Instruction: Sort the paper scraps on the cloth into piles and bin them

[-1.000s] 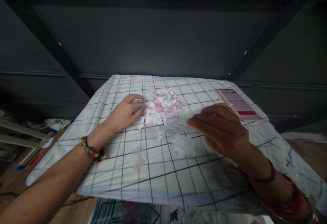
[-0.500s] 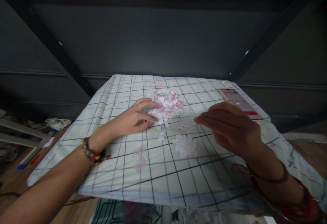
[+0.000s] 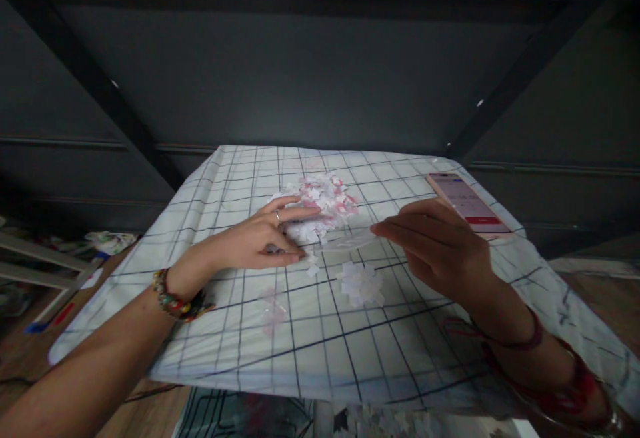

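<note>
A heap of small white and pink paper pieces (image 3: 327, 193) lies in the middle of the checked tablecloth. My left hand (image 3: 273, 235) rests at its left edge with fingers apart, the index finger stretched over the paper and a ring on one finger. My right hand (image 3: 433, 241) pinches the end of a clear plastic bag (image 3: 347, 241), thin and see-through, held low in front of the heap. Its far end comes close to my left fingertips; whether they touch I cannot tell. Nearer to me lies a smaller pile of white paper pieces (image 3: 361, 285).
A phone (image 3: 467, 205) with its screen lit lies at the table's right edge. A clear pinkish plastic piece (image 3: 274, 311) is on the tablecloth (image 3: 225, 351) at front left. Behind the table rises a dark panel (image 3: 300, 78). More pale pieces (image 3: 390, 423) show below the front edge.
My left hand has shifted slightly toward me, its index finger now straighter over the heap. My right hand has moved a little left with the plastic bag.
</note>
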`<state>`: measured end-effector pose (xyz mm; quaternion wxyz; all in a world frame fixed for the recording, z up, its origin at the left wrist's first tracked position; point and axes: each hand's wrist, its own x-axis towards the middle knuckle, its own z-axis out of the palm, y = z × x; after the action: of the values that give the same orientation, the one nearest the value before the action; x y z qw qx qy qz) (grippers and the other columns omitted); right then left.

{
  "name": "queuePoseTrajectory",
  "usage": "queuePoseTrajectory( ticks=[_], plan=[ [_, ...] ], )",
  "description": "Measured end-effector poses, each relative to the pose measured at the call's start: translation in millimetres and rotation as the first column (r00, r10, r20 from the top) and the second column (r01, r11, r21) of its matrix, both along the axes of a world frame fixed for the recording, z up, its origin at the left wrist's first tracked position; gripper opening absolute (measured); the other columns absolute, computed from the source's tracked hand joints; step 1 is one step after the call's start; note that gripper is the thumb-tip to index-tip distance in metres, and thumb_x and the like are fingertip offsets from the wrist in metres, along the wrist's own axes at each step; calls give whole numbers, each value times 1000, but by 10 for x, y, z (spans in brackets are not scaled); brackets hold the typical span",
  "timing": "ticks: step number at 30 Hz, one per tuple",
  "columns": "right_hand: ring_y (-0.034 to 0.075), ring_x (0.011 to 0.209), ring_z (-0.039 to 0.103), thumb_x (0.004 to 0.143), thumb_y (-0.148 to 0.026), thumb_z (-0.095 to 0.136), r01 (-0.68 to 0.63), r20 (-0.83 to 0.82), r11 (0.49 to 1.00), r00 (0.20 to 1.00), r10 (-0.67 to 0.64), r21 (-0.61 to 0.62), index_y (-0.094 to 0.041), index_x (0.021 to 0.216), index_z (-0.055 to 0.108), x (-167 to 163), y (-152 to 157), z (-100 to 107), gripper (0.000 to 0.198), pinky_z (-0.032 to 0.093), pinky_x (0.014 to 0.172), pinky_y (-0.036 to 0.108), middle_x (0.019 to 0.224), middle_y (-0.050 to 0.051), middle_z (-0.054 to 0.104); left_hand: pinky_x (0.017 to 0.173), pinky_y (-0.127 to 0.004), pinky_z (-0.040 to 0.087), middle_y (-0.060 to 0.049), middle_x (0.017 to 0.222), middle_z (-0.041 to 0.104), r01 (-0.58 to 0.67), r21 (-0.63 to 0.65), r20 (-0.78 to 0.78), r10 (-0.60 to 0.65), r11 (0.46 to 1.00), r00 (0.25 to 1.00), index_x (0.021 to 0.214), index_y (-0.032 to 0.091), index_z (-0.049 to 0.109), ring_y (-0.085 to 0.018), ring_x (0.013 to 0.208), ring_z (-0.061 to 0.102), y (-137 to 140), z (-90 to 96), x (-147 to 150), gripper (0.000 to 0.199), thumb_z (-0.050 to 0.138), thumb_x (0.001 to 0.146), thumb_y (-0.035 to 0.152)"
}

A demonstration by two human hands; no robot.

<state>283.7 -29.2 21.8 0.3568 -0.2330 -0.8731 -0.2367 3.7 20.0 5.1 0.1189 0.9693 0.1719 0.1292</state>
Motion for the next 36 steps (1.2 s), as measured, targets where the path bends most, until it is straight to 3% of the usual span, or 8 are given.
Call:
queuePoseTrajectory(
  ticks=[6, 10, 15, 19, 23, 28, 36],
  plan=[
    [15, 75, 58, 79, 1, 48, -8, 17, 999, 1000, 8, -36, -20, 92, 59, 27, 7, 26, 28, 49, 66, 30, 76, 0, 67, 113, -45, 15, -5, 142, 41, -51, 47, 64, 48, 998, 997, 66, 21, 70, -22, 132, 34, 22, 14, -50, 24, 57, 86, 24],
    [16, 76, 58, 80, 0, 49, 27, -32, 999, 999, -28, -20, -23, 93, 59, 49, -14, 51, 29, 49, 66, 32, 78, 0, 67, 112, -46, 20, -3, 139, 45, -131, 61, 112, 123, 990, 986, 76, 23, 72, -23, 131, 33, 15, -9, -53, 16, 58, 84, 21],
    [15, 75, 57, 82, -4, 50, -50, -26, 997, 998, 49, -60, -20, 92, 59, 19, -20, 42, 20, 49, 66, 30, 78, 1, 68, 107, -45, 31, -5, 134, 49, -219, 85, 193, 199, 972, 961, 90, 22, 71, -24, 127, 35, 23, -29, -69, 19, 52, 86, 21],
    [14, 76, 58, 83, -4, 48, -22, -15, 995, 1000, 20, -95, -22, 89, 60, 44, 1, 52, 22, 49, 67, 29, 77, 0, 67, 107, -45, 30, -2, 133, 50, -280, 108, 167, 260, 954, 951, 91, 24, 70, -24, 126, 37, 56, -63, -92, 21, 50, 87, 23],
    [14, 75, 57, 82, -1, 48, 21, -95, 997, 995, -28, -72, -22, 89, 61, 20, 24, 28, 25, 49, 66, 29, 76, 0, 67, 106, -44, 32, -4, 130, 51, -261, 156, 167, 235, 953, 958, 92, 23, 69, -24, 124, 39, 78, -94, -96, 23, 47, 88, 24],
    [15, 76, 57, 83, -2, 48, -50, -29, 994, 998, 47, -100, -19, 89, 60, 23, 36, 15, 22, 49, 66, 30, 77, 1, 66, 105, -43, 34, -6, 128, 52, -259, 170, 150, 235, 951, 960, 93, 21, 69, -24, 122, 40, 86, -102, -102, 24, 45, 89, 26],
    [14, 78, 56, 83, -3, 50, -34, -84, 995, 996, 26, -92, -20, 89, 61, 58, 12, 42, 21, 49, 68, 29, 78, 0, 66, 104, -43, 35, -6, 126, 53, -253, 179, 131, 232, 951, 964, 92, 20, 69, -24, 121, 41, 91, -100, -101, 25, 44, 89, 25]
  ],
)
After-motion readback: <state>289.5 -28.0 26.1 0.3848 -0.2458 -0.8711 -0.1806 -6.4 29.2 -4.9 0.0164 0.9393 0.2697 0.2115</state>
